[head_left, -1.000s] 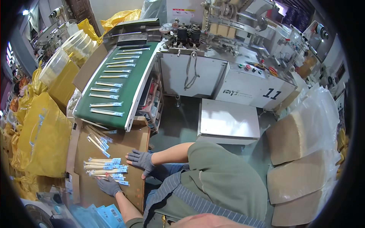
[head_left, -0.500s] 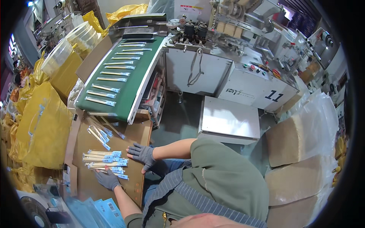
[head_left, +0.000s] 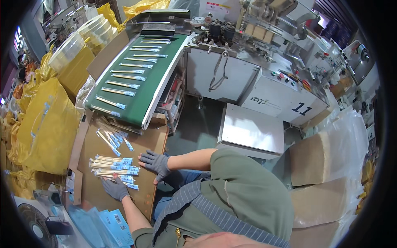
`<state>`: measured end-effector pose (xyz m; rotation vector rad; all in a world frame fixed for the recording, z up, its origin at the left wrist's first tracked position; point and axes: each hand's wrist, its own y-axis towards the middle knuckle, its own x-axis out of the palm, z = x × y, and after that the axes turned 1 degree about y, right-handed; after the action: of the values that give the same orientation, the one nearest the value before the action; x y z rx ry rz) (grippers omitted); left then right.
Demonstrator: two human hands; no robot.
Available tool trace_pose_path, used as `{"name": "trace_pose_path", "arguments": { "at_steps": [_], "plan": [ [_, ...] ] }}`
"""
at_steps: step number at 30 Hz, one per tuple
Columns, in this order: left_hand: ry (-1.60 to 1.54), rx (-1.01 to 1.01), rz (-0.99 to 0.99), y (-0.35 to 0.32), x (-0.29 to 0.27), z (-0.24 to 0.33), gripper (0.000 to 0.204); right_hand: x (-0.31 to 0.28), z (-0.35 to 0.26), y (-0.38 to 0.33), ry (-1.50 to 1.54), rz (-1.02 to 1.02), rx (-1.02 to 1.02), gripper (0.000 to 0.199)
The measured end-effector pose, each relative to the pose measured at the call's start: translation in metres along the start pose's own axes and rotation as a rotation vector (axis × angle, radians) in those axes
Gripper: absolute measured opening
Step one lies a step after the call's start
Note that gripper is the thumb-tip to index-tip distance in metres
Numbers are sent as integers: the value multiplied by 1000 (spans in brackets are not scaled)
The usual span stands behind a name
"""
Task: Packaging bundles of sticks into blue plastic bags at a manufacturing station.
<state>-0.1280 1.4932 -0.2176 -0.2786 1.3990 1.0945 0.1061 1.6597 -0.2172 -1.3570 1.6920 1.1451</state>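
Grey gloves cover both hands (head_left: 156, 162). The wrapped sticks (head_left: 113, 168) are pale tan with blue ends, lying on a brown cardboard counter (head_left: 142, 194). The conveyor belt (head_left: 136, 78) is dark green, the sacks (head_left: 45, 120) yellow.

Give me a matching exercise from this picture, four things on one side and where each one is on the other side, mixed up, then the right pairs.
Things:
1. gathered pile of wrapped sticks
2. spaced single wrapped sticks
3. left hand
4. right hand

Places:
A. flat on the cardboard sheet, at the pile's right end
B. on the green conveyor belt
C. on the cardboard sheet, between the two gloved hands
D. at the pile's near edge, closest to the person's body

Pairs: 1-C, 2-B, 3-D, 4-A
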Motion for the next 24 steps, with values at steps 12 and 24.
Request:
{"name": "trace_pose_path", "arguments": {
  "at_steps": [12, 24],
  "plan": [
    [-10, -4, 3, 2, 2, 4, 67, -6, 1, -2, 1, -22, -15, 121],
    [-36, 24, 101, -3, 3, 1, 68, -13, -5, 0, -41, -9, 4, 116]
  ]
}}
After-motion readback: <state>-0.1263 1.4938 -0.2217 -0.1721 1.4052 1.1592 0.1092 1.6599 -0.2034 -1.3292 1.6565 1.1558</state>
